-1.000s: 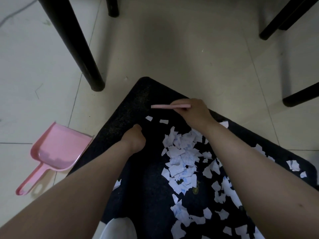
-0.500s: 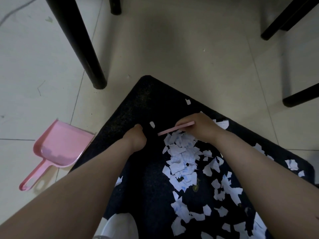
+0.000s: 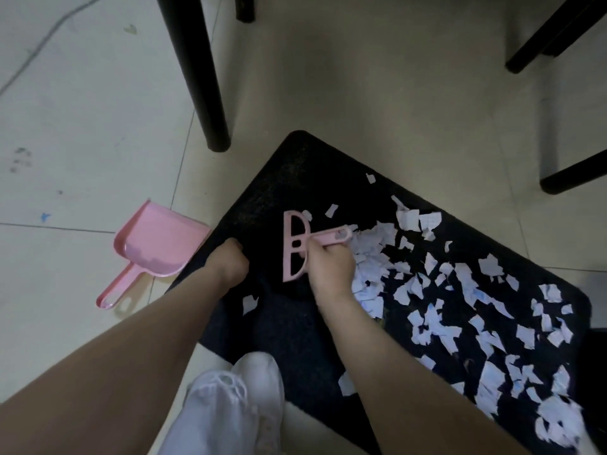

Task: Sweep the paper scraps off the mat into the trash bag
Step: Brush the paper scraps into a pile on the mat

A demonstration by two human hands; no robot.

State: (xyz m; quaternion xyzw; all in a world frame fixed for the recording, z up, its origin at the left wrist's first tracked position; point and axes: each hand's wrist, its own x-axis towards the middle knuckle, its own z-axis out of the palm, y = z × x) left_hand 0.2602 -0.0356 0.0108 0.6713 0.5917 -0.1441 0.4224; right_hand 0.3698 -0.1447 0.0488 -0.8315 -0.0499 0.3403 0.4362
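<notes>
A black mat [image 3: 295, 178] lies on the tiled floor, strewn with several white paper scraps [image 3: 377, 254], thickest at its middle and right. My right hand [image 3: 330, 267] is shut on the handle of a small pink brush [image 3: 295, 247], whose flat head faces up over the mat's left part. My left hand [image 3: 226, 262] is closed and presses on the mat's left edge. A pink dustpan [image 3: 154, 247] rests on the floor just left of the mat, mouth toward it. No trash bag is in view.
Black furniture legs stand on the floor: one thick leg [image 3: 200, 77] just beyond the mat's far corner, others at the upper right [image 3: 574, 174]. My white shoe [image 3: 259, 382] sits at the mat's near edge.
My right hand pulled the brush nearer and to the left, turning its head flat side up. Scraps have spread rightward. The view shifted, showing more of the mat's right side and my shoe.
</notes>
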